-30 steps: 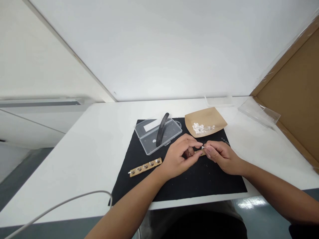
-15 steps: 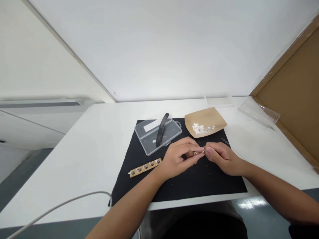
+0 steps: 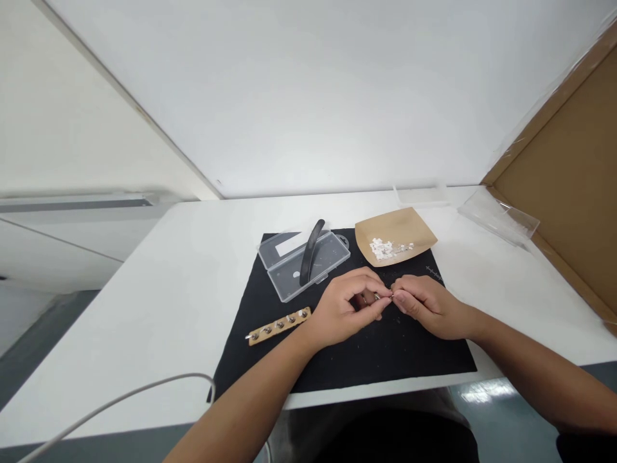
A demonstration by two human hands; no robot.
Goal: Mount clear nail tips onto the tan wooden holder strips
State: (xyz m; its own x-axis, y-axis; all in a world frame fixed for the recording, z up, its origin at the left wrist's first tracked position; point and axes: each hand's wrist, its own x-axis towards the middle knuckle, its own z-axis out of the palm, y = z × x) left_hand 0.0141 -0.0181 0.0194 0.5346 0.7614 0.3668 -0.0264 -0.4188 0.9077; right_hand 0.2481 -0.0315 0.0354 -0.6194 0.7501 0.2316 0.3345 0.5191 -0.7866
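Right now your hands meet over the middle of the mat (image 3: 385, 354), fingertips touching. Your left hand (image 3: 344, 312) is curled, thumb and forefinger pinched shut at a tiny pale piece (image 3: 389, 296). Your right hand (image 3: 427, 307) comes in from the other side, and its thumb and forefinger close on that same piece. It is too small to say what it is, or which hand bears most of it. It sits just above the mat, between the two hands. Something small shows under your left fingers, but it cannot be made out.

To your left, near the mat's edge, a strip (image 3: 279, 324) with a row of studs lies flat, apart from your left hand. Behind your hands a clear case (image 3: 328, 257) lies open with a dark curved tool (image 3: 311, 247) across it. Beside the case, a paper tray (image 3: 409, 225) holds white bits (image 3: 383, 247). The mat rests on the table (image 3: 183, 289). A cable (image 3: 120, 399) curves over the near-left corner, and cardboard (image 3: 569, 180) leans at the far right behind a clear bag (image 3: 499, 215).
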